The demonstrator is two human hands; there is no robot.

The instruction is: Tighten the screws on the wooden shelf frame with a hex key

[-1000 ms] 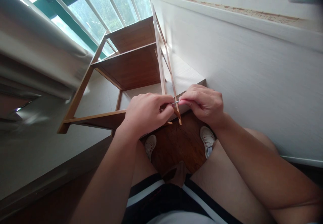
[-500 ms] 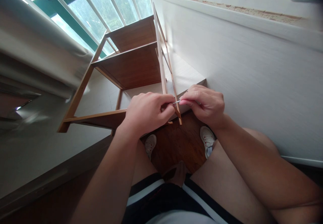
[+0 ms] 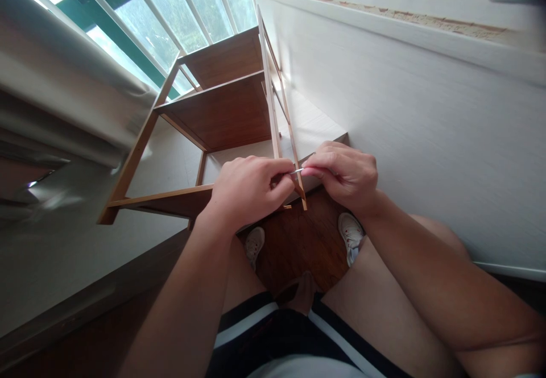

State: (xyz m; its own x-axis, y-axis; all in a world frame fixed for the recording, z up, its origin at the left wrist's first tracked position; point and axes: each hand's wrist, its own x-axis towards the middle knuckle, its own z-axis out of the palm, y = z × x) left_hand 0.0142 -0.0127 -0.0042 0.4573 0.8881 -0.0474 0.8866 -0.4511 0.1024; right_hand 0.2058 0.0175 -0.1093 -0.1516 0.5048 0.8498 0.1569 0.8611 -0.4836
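A wooden shelf rack (image 3: 230, 111) with several brown boards stands tilted in the view before me. At its near right upright (image 3: 273, 122), my left hand (image 3: 251, 187) is closed, thumb and forefinger pinched at one end of a thin silver metal rod (image 3: 297, 171). My right hand (image 3: 343, 173) pinches the rod's other end between thumb and fingertips. Only a short stretch of the rod shows between the hands; both ends are hidden, so its exact kind is unclear. The left hand covers part of the upright and of the lowest board (image 3: 166, 199).
To the right rises a white panel (image 3: 405, 116) under a counter whose edge (image 3: 405, 19) is chipped. A grey curtain (image 3: 63, 77) hangs left, beside a barred window (image 3: 170, 14). Below are the brown floor (image 3: 302, 241) and my white shoes (image 3: 350, 231).
My right hand has shifted very slightly left, and the metal rod's visible stretch has turned a little. The left hand and the rack look nearly unchanged.
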